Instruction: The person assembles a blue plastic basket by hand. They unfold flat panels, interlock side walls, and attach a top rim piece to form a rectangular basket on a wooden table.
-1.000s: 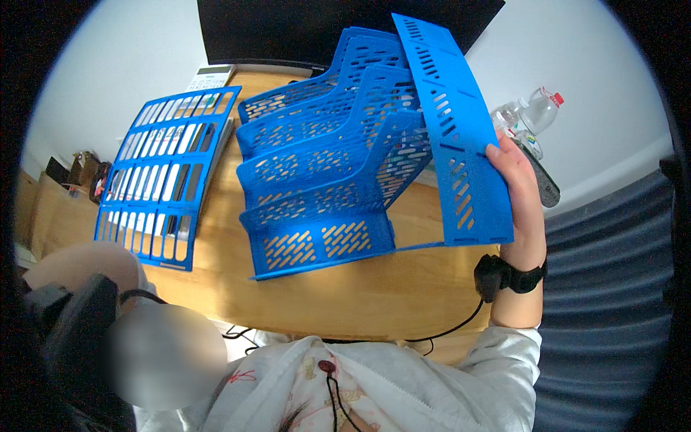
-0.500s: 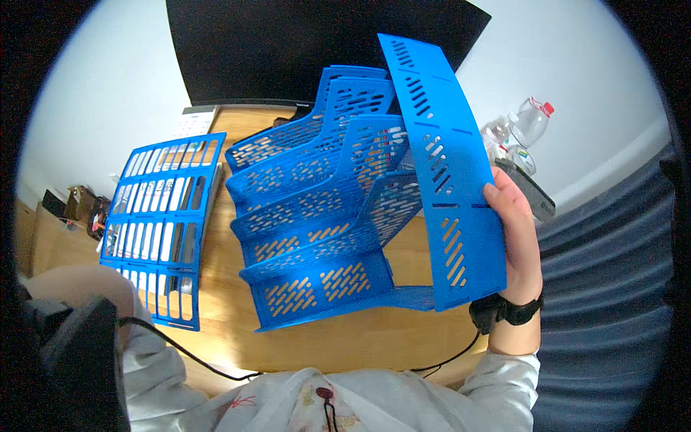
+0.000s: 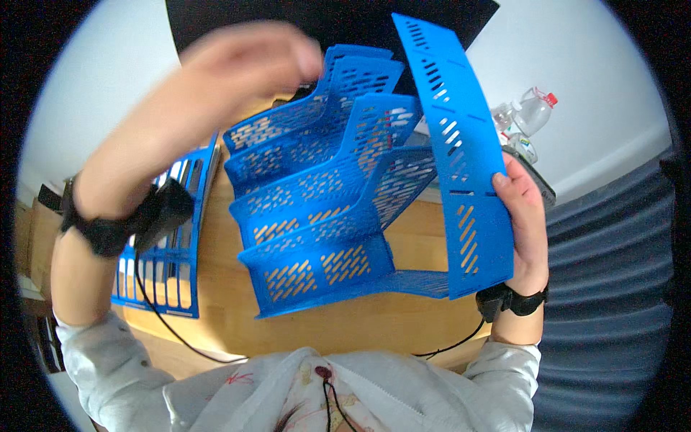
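Observation:
A blue plastic file rack (image 3: 309,191) stands on the desk, its slotted dividers side by side in a stepped row. Along its right side runs a long blue slotted panel (image 3: 479,155), tilted and joined to the nearest divider at the bottom. The far dividers' upper ends look apart from it. My right hand (image 3: 524,209) grips the panel's right edge, thumb on the face and fingers behind. Raised over the rack's far left is my left hand (image 3: 263,54), near the top of the farthest dividers; motion smears its fingers, and contact cannot be made out.
A blue grid panel (image 3: 165,281) lies at the left, partly behind my left arm. The wooden desk (image 3: 324,335) carries a black monitor (image 3: 360,21) at the back. Clear plastic bottles (image 3: 533,115) stand at the far right, beside a dark blue curtain (image 3: 604,288).
My left hand has swung up from the lower left to above the far dividers. The long panel, with my right hand on it, has shifted slightly right and away; the dividers' upper ends moved too.

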### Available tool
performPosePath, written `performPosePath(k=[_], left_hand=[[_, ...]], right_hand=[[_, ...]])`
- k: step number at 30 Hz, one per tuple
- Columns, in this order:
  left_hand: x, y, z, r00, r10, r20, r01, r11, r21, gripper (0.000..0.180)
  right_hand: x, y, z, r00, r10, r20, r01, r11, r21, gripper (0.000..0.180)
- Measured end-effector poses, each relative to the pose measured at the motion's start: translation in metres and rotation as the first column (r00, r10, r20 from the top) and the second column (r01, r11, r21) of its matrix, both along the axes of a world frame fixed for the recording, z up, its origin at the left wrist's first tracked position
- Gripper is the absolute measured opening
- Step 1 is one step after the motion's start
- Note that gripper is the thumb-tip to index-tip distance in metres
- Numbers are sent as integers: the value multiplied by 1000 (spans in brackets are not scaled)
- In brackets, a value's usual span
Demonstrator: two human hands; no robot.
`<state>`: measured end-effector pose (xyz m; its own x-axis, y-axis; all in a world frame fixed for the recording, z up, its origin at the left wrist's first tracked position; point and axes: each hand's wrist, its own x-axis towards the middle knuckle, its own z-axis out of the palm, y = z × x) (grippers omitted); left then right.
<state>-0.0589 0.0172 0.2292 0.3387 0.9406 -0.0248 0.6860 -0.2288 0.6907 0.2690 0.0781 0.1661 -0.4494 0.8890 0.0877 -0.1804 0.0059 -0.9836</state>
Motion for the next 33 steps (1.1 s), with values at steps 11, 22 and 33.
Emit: performPosePath(k=[11, 22, 33], left_hand=[[30, 4, -103, 878, -325, -352, 324, 944, -66, 47], [43, -2, -128, 901, -338, -272, 340, 940, -43, 27], [49, -24, -140, 896, -331, -297, 337, 941, -30, 14]], right_hand=[[-5, -7, 6, 992, -13, 124, 11, 1000, 16, 44], [7, -23, -1, 993, -58, 102, 57, 998, 12, 41], [15, -48, -19, 995, -52, 87, 51, 999, 19, 42]])
